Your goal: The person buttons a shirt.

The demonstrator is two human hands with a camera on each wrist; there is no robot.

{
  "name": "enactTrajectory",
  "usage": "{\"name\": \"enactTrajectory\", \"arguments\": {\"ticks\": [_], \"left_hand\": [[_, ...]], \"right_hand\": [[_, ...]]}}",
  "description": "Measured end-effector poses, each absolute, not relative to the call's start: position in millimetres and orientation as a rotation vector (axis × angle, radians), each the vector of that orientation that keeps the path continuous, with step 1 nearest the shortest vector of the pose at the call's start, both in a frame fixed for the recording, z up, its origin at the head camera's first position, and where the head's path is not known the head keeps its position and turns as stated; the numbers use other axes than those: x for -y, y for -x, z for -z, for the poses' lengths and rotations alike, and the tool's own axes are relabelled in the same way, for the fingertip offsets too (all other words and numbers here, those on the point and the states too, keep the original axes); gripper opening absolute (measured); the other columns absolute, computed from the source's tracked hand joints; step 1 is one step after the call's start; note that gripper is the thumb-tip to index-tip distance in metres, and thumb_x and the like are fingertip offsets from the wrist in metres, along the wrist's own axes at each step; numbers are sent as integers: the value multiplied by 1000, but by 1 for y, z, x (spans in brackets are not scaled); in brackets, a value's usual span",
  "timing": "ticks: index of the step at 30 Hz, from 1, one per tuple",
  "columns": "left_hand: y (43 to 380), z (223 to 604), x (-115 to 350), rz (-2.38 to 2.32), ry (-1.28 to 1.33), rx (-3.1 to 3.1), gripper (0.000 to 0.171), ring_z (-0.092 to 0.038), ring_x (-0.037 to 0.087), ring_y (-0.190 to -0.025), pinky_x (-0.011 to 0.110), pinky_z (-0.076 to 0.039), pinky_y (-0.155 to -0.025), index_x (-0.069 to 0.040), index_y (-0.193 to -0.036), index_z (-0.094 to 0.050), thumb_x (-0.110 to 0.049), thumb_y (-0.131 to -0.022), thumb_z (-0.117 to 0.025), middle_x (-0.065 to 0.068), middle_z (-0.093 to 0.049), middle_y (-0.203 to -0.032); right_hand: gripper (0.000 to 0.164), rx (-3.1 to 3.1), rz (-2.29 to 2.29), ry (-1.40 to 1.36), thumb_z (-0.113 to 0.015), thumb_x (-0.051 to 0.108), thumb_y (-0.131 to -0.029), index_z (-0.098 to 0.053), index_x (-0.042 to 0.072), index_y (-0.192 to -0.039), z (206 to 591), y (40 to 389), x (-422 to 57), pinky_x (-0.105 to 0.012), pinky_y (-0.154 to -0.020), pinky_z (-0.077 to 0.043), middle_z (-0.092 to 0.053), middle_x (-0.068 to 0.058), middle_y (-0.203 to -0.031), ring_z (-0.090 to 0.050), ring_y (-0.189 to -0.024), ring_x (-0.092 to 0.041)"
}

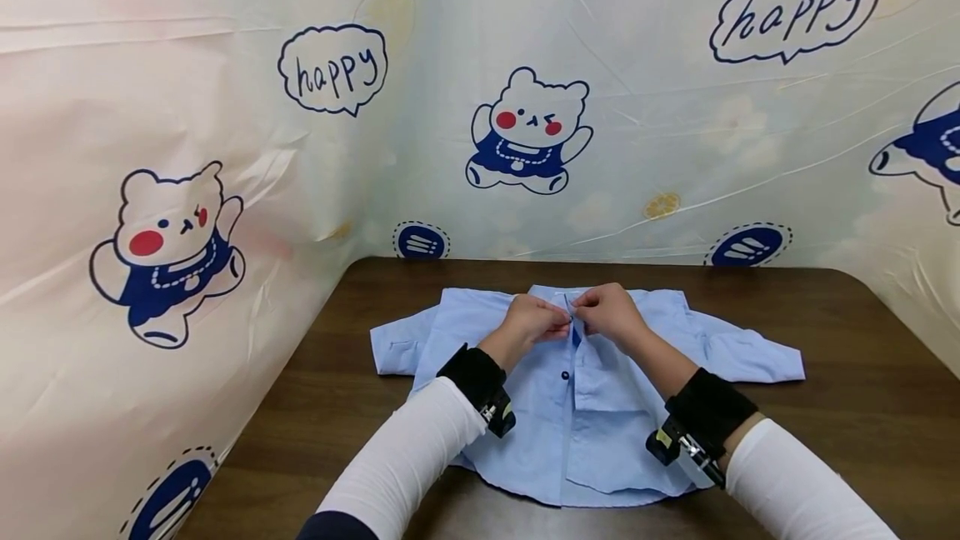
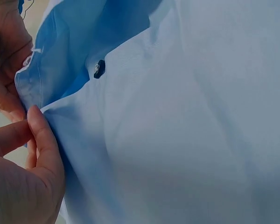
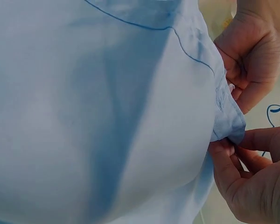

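Note:
A light blue shirt (image 1: 517, 407) with short sleeves lies spread on the table, collar at the far side. My left hand (image 1: 534, 319) pinches the front edge just below the collar, thumb against fingertips. Right beside it, my right hand (image 1: 609, 311) also pinches the front edge with thumb and fingers. Below the hands, a dark button (image 1: 565, 375) shows on the front. In the left wrist view a dark button (image 2: 99, 69) sits by the gap between the two front panels. In the right wrist view the fingers (image 3: 224, 163) grip folded cloth at the edge.
The brown wooden table (image 1: 300, 440) extends around the shirt. Behind and to the sides hangs a pale curtain (image 1: 637, 148) printed with bears and the word happy. Black straps with small cameras (image 1: 498, 415) are on both wrists.

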State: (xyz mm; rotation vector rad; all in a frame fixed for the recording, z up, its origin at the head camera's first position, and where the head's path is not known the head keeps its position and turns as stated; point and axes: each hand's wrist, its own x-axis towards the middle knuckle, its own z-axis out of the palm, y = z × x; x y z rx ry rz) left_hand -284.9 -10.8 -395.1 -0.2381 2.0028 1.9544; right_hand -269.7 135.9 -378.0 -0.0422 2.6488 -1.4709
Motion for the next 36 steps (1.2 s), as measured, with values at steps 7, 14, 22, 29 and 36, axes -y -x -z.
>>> {"name": "enactTrajectory", "arguments": {"ticks": [7,14,22,29,36], "left_hand": [[284,396,10,-1980,266,-1984,5,-62,11,-56,26,-57,-63,8,-90,-71,7,-86,-67,9,-64,-69],[287,402,14,-1968,245,-1889,5,-61,11,-61,24,-56,-67,3,-89,-67,6,-90,-63,7,-62,-72],[287,402,18,-1973,253,-1860,12,-59,11,-65,23,-54,-67,4,-102,-69,4,-91,-64,5,-62,-77],[282,395,14,-1977,253,-1969,19,-63,14,-65,30,-57,-72,5,-103,-69,-11,-92,-68,8,-66,-79],[276,394,10,-1901,259,-2200,12,-64,13,-62,26,-56,-59,0,-93,-75,-8,-85,-75,9,-70,-82]], "right_hand": [[21,-2645,1447,60,-60,8,-95,-71,-7,-105,379,269,-135,-31,-70,-57,-66,-19,-100,-66,-74,-20],[17,-2584,1481,50,-62,2,-93,-71,-7,-105,381,270,-135,-32,-71,-58,-67,-18,-95,-66,-73,-19],[15,-2539,1496,19,-65,4,-93,-70,-9,-97,386,270,-138,-33,-68,-58,-67,-15,-87,-68,-68,-20],[9,-2649,1438,106,-70,3,-88,-71,-5,-87,388,266,-138,-31,-65,-57,-66,-10,-78,-66,-64,-18],[8,-2768,1300,125,-74,8,-85,-72,0,-87,387,262,-135,-28,-64,-55,-65,-7,-74,-64,-62,-16]]}}
